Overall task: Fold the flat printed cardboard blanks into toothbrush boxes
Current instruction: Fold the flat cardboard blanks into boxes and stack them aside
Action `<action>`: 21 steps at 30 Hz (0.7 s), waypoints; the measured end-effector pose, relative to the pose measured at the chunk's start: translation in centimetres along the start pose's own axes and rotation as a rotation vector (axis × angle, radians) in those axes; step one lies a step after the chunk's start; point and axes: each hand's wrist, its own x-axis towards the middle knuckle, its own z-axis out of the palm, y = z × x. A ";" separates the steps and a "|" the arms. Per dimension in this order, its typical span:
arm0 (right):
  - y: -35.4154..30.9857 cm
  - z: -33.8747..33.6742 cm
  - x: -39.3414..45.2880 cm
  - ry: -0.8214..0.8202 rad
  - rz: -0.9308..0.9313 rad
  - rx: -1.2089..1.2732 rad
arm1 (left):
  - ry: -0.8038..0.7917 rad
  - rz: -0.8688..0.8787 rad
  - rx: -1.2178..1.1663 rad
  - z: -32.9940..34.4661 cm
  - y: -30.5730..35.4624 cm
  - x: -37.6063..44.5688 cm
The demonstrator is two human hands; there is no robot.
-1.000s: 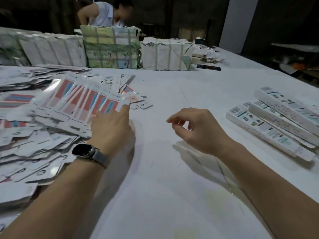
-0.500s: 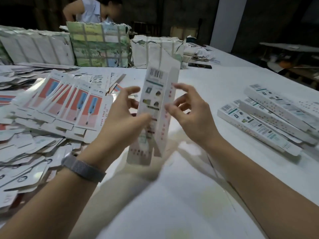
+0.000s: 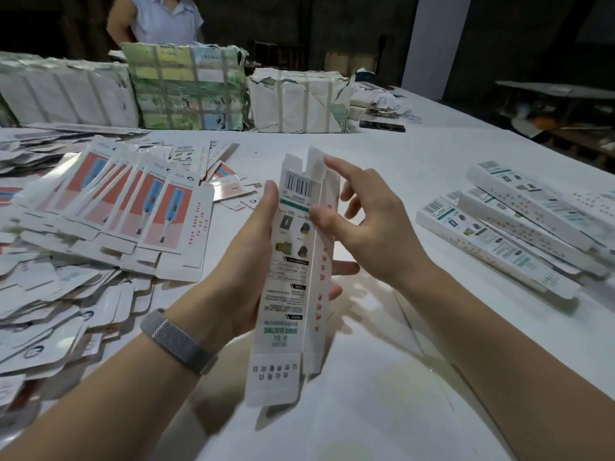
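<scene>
I hold one long white printed cardboard blank (image 3: pixel 293 277) upright over the table, barcode end up and end flaps open. My left hand (image 3: pixel 243 261) grips its left side, thumb on the front and fingers behind. My right hand (image 3: pixel 362 227) pinches the upper right edge with its thumb, the other fingers spread and relaxed. A fanned stack of flat blanks (image 3: pixel 133 211) with red and blue toothbrush print lies to the left. Several folded boxes (image 3: pixel 509 227) lie in a pile at the right.
Loose white card inserts (image 3: pixel 50 311) cover the table's left side. Strapped paper bundles (image 3: pixel 189 88) line the far edge, with a person (image 3: pixel 156 18) standing behind them. A dark phone (image 3: pixel 382 127) lies near the bundles. The white table (image 3: pixel 399 410) is bare in front of me.
My left hand drew a blank from the fanned stack and raised it. Both hands now hold it upright and closer to me, with its panels partly opened into a sleeve.
</scene>
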 end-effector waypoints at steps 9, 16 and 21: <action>-0.5 0.0 0.1 0.025 -0.003 0.190 | 0.024 0.040 0.055 -0.5 -0.2 0.2; -0.2 -1.9 0.7 -0.006 0.073 0.356 | -0.079 0.015 0.093 0.3 -1.5 0.0; -0.4 -2.8 1.0 -0.136 0.096 0.379 | -0.145 0.199 0.323 0.1 -2.0 -0.4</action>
